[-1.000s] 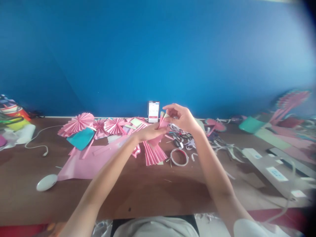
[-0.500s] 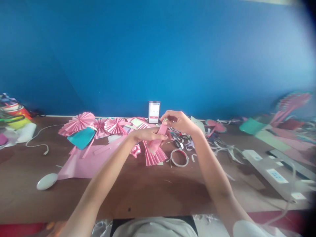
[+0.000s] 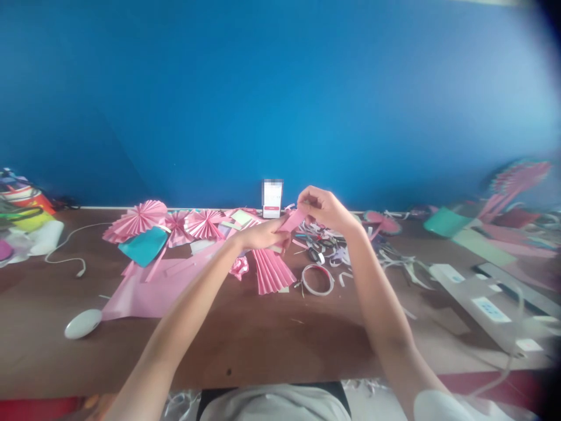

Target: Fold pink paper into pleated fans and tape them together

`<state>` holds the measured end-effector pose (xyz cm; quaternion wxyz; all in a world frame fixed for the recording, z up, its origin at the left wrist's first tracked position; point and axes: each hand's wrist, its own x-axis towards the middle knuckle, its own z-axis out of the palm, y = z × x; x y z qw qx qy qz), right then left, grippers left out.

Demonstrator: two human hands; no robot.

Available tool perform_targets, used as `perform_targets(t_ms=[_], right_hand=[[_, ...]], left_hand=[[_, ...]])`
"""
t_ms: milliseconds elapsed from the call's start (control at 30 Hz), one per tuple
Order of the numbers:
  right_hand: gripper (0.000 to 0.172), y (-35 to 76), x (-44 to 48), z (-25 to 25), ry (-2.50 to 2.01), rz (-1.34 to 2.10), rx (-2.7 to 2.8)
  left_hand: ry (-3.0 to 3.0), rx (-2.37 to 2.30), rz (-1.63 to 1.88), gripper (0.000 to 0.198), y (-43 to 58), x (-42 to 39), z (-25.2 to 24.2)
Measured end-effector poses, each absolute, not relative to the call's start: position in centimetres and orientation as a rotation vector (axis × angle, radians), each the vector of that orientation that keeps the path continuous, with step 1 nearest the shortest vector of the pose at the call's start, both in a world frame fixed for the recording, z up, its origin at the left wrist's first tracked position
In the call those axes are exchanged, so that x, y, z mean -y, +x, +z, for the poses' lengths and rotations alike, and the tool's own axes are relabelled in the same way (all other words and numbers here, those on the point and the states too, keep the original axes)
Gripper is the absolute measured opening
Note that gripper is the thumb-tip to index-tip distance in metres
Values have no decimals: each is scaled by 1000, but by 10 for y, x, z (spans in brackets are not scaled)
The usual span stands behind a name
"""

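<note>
A folded pink paper strip (image 3: 293, 220) is held in the air over the middle of the table, slanting up to the right. My left hand (image 3: 263, 235) grips its lower end between thumb and fingers. At the upper end, my right hand (image 3: 323, 208) is closed in a pinch, its fingertips against the strip; any smaller piece between them is hidden. Below my left hand lies a pleated pink paper fan (image 3: 272, 272). Close to the fan, on its right, is a roll of tape or ring (image 3: 318, 280).
Several pink paper rosettes (image 3: 142, 217), a teal paper piece (image 3: 144, 245) and a pink sheet (image 3: 144, 295) lie on the left. A phone (image 3: 272, 200) stands against the blue wall. Paper scraps (image 3: 339, 252) are heaped right of centre. A white mouse (image 3: 83, 324) and a power strip (image 3: 471, 301) flank the table.
My right hand has moved slightly up and right. The pink strip has swung from steep to a flatter slant, and my left hand has shifted a little, uncovering more of the fan.
</note>
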<state>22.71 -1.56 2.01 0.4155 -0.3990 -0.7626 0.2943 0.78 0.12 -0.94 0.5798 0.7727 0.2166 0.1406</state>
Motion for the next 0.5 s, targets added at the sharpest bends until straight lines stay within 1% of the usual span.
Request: perform_targets(t_ms=[200,333,500], right_hand=[[25,222,15,18,-967,729,1909],[23,219,18,19,-1010,662,1963],[18,220,19,20,-1040,602,2040]], left_hand=[[1809,-581,458,49,13,-1,-12],[1831,-563,559,43,20,-1,-17],[1854,-548,457,36,15,-7,-18]])
